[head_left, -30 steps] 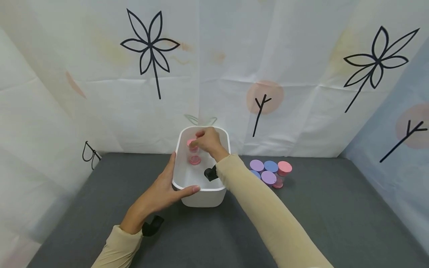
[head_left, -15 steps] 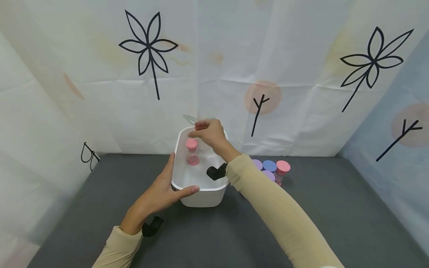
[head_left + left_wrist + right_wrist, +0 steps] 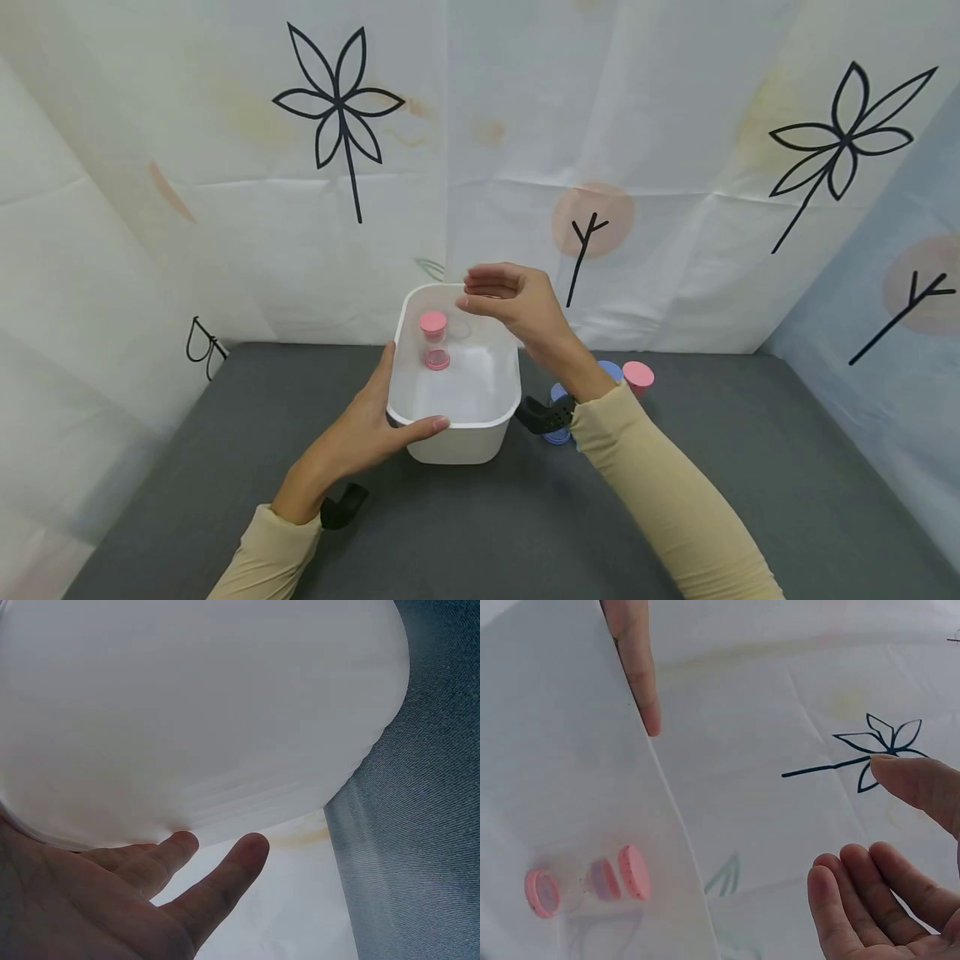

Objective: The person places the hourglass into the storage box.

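A small pink sand timer (image 3: pixel 435 342), a clear cylinder with a pink cap at each end, stands upright inside the white bin (image 3: pixel 454 442) toward its back left. My left hand (image 3: pixel 356 429) spans the bin's front left corner, thumb along the front rim. In the left wrist view the straight fingers (image 3: pixel 225 881) lie at the bin's outer wall. Above the back right rim is my right hand (image 3: pixel 517 304), holding nothing; the right wrist view shows its thumb (image 3: pixel 915 787) and fingers apart, away from the timer.
Right of the bin, several more capped timers stand grouped on the dark grey table (image 3: pixel 750 467), with a blue cap (image 3: pixel 611 369) and a pink cap (image 3: pixel 638 373) showing. My right forearm hides part of the group. A patterned white curtain (image 3: pixel 495 108) hangs behind the bin.
My right hand has let go of the pink sand timer, risen out of the bin and moved right. The timer stays standing inside. My left hand has kept its place.
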The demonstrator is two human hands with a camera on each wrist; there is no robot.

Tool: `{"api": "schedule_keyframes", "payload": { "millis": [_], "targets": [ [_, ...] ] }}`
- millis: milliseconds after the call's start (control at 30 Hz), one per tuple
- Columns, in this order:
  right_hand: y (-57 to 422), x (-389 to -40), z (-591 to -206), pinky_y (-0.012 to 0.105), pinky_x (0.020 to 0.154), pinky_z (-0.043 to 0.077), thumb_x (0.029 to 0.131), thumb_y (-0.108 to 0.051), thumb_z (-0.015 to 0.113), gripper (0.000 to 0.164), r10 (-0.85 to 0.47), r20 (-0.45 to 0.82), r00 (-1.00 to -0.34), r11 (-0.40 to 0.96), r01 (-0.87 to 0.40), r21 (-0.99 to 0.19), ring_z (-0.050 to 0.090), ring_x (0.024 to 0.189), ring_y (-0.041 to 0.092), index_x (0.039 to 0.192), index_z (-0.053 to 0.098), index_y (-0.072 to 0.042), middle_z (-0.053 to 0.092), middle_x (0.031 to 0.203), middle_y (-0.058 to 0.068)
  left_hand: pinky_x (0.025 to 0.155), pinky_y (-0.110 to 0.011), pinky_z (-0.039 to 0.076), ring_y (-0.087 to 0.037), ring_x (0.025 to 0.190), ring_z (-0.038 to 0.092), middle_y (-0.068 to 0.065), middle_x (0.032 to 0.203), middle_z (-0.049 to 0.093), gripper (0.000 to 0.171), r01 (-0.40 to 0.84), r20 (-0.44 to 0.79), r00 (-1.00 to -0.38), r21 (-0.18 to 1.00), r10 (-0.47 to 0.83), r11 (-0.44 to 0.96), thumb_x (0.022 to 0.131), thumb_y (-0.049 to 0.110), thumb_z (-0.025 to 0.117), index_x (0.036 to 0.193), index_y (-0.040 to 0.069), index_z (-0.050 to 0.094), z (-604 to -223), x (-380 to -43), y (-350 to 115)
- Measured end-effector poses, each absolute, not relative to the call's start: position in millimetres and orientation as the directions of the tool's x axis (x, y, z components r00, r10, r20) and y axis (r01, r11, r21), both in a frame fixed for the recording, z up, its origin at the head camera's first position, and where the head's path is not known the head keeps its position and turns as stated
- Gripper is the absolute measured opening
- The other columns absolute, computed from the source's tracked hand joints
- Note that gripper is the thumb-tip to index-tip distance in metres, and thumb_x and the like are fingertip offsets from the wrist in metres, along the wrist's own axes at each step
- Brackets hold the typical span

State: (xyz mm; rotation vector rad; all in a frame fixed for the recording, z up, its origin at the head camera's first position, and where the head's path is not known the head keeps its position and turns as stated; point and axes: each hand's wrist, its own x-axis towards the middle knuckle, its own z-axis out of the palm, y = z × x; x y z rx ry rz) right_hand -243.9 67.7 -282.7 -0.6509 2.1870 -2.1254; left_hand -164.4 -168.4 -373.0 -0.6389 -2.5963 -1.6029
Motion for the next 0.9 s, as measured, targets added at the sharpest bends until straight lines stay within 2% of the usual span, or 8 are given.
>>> {"api": "schedule_keyframes", "payload": {
  "millis": [100, 267, 367, 600, 900],
  "targets": [
    [85.8, -235.9, -287.9, 0.035, 0.097, 0.051, 0.087, 0.000, 0.078, 0.045, -0.300, 0.279, -0.912, -0.031, -0.283, -0.958, 0.067, 0.112, 0.026, 0.129, 0.063, 0.005, 0.064, 0.125, 0.025, 0.094, -0.055, 0.047, -0.021, 0.116, 0.057, 0.007, 0.150, 0.040, 0.114, 0.357, 0.235, -0.914, 0.852, 0.331, 0.383, 0.081, 0.043, 0.086, 0.160, 0.042, 0.003, -373.2, -164.4, -168.3],
    [115.0, -221.1, -299.9, 0.033, 0.094, 0.053, 0.088, 0.002, 0.076, 0.046, -0.278, 0.273, -0.921, -0.023, -0.278, -0.960, 0.065, 0.115, 0.029, 0.131, 0.060, 0.006, 0.061, 0.128, 0.028, 0.095, -0.056, 0.047, -0.019, 0.116, 0.055, 0.008, 0.150, 0.039, 0.115, 0.357, 0.236, -0.915, 0.850, 0.327, 0.387, 0.081, 0.043, 0.086, 0.160, 0.043, 0.003, -372.9, -163.3, -168.1],
    [131.1, -212.3, -308.0, 0.033, 0.094, 0.053, 0.087, 0.004, 0.075, 0.046, -0.260, 0.270, -0.927, -0.027, -0.272, -0.962, 0.064, 0.116, 0.030, 0.131, 0.060, 0.006, 0.062, 0.127, 0.026, 0.095, -0.057, 0.046, -0.019, 0.115, 0.054, 0.008, 0.150, 0.039, 0.115, 0.361, 0.239, -0.914, 0.846, 0.327, 0.391, 0.081, 0.044, 0.086, 0.160, 0.043, 0.003, -372.6, -162.7, -168.3],
    [168.8, -196.5, -326.5, 0.029, 0.089, 0.055, 0.088, 0.001, 0.077, 0.046, -0.178, 0.299, -0.937, 0.023, -0.308, -0.951, 0.067, 0.110, 0.020, 0.131, 0.062, 0.003, 0.069, 0.120, 0.012, 0.097, -0.058, 0.044, -0.019, 0.118, 0.052, 0.009, 0.152, 0.037, 0.115, 0.374, 0.247, -0.910, 0.836, 0.332, 0.401, 0.081, 0.044, 0.086, 0.160, 0.042, 0.001, -373.9, -162.9, -168.4],
    [217.0, -184.3, -333.9, 0.022, 0.088, 0.053, 0.088, 0.003, 0.076, 0.040, -0.052, 0.340, -0.939, 0.009, -0.341, -0.940, 0.068, 0.109, 0.015, 0.127, 0.066, 0.000, 0.072, 0.117, 0.006, 0.096, -0.057, 0.044, -0.019, 0.118, 0.052, 0.009, 0.153, 0.036, 0.117, 0.372, 0.247, -0.911, 0.838, 0.330, 0.400, 0.081, 0.042, 0.086, 0.161, 0.041, 0.001, -374.7, -163.6, -168.7]
  ]
}}
